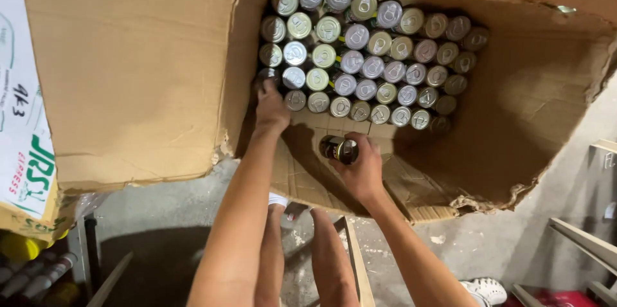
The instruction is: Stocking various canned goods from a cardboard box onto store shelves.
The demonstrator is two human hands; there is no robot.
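Observation:
A large torn cardboard box (533, 95) lies open in front of me, filled with several rows of small cans (369, 56) with silver and gold pull-tab lids. My left hand (271, 106) reaches to the near left corner of the rows and rests on a can there; its fingers are partly hidden. My right hand (361, 164) grips one dark can (339, 149) lying on its side, lifted just above the bare cardboard in front of the rows.
The box's big flap (128, 63) stands up at the left. A printed carton (26, 153) sits beside it, with bottles (32, 278) below. Grey concrete floor (514, 236) lies under me. My legs and a white shoe (485, 291) are below. A metal frame (578, 236) is at right.

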